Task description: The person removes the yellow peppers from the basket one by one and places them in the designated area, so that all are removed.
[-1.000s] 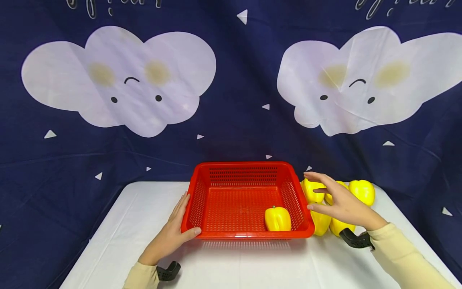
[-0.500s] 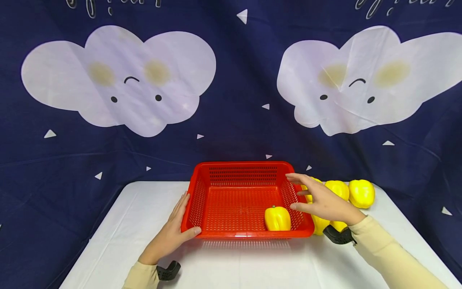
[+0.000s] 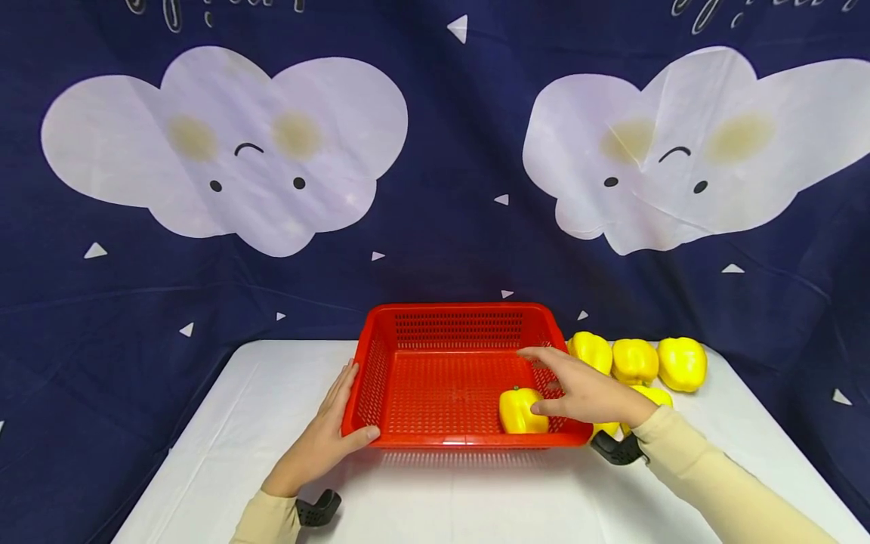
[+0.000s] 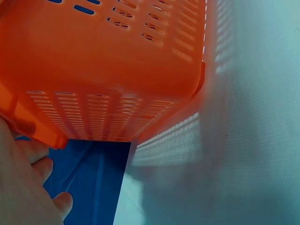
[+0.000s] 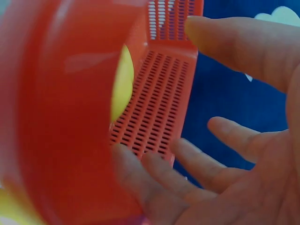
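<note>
A red perforated plastic basket (image 3: 435,440) stands on the white table, with one yellow bell pepper (image 3: 518,412) in its front right corner. My left hand (image 3: 316,446) rests on the basket's front left corner, thumb on the front rim and straight fingers along the left side. In the left wrist view, fingertips (image 4: 43,169) show below the rim. My right hand (image 3: 584,389) hovers over the basket's right side, fingers spread, holding nothing. Its thumb overlaps the pepper in the head view; contact cannot be told. The right wrist view shows part of the pepper (image 5: 123,86) behind the red rim.
Several more yellow bell peppers (image 3: 635,361) lie on the table right of the basket, some partly hidden by the right hand and sleeve. A dark blue cloth (image 3: 448,257) with cloud prints hangs behind the table (image 3: 421,499).
My right hand has moved left and slightly down, from above the outside peppers to over the basket's right side. The left hand, basket and peppers have stayed put.
</note>
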Tool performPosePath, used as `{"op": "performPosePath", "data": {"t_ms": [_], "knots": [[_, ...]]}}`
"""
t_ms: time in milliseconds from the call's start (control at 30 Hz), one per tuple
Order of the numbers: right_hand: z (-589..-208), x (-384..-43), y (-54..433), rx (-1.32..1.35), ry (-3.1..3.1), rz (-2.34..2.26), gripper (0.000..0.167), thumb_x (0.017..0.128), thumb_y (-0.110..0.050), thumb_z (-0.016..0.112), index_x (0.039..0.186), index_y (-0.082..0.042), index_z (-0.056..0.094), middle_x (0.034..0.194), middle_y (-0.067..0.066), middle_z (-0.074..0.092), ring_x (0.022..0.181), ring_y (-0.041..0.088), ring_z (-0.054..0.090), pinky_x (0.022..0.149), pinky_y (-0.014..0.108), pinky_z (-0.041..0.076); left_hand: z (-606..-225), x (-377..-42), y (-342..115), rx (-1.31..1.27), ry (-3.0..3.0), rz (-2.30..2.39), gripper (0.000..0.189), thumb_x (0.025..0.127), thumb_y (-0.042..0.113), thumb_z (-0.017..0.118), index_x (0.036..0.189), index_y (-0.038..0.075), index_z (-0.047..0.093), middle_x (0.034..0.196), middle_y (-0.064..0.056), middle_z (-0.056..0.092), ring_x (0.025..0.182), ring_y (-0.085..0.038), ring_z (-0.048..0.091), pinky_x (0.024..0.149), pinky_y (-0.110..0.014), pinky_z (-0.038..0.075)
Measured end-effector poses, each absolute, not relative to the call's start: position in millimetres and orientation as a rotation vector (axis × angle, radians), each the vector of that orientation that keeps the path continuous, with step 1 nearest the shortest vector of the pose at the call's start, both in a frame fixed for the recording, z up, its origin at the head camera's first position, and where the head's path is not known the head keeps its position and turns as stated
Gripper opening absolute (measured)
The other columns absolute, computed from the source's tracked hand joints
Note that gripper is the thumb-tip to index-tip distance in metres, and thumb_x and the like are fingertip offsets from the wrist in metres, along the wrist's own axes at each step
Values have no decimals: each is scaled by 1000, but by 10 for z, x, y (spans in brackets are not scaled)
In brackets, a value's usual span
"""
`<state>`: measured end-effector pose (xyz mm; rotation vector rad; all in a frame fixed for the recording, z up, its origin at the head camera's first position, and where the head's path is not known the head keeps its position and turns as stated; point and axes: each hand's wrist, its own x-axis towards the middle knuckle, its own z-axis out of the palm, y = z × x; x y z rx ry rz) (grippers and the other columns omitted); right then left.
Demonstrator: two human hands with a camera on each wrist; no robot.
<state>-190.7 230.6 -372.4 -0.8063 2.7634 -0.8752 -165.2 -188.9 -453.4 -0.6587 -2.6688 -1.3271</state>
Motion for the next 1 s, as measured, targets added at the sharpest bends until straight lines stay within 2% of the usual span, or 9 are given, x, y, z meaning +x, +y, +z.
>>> {"op": "performPosePath", "data": {"t_ms": [300, 733, 1000], "knots": [[-3756, -1902, 2163, -799, 2737, -705, 78, 81, -22, 84, 145, -4, 45, 145, 17, 49, 133, 39, 46, 108, 59, 39, -4550, -1659, -1882, -646, -2672, -1331, 104, 88, 34, 75, 163, 16, 6, 169, -5, 1, 153, -36, 6, 109, -75, 18], [-3843, -1856, 2041, -771, 2740, -598, 72, 79, -13, 84, 140, -1, 49, 136, 19, 55, 121, 36, 54, 103, 56, 45, -4560, -1672, -1888, -667, -2666, -1330, 105, 88, 32, 76, 163, 16, 4, 169, -4, 0, 153, -35, 4, 111, -74, 17], [-3884, -1869, 2023, -785, 2777, -539, 56, 77, -5, 82, 129, -3, 60, 123, 12, 61, 108, 30, 57, 98, 51, 49, -4562, -1674, -1895, -676, -2666, -1321, 105, 89, 31, 76, 163, 16, 4, 169, -4, -1, 153, -36, 4, 110, -75, 17]]}}
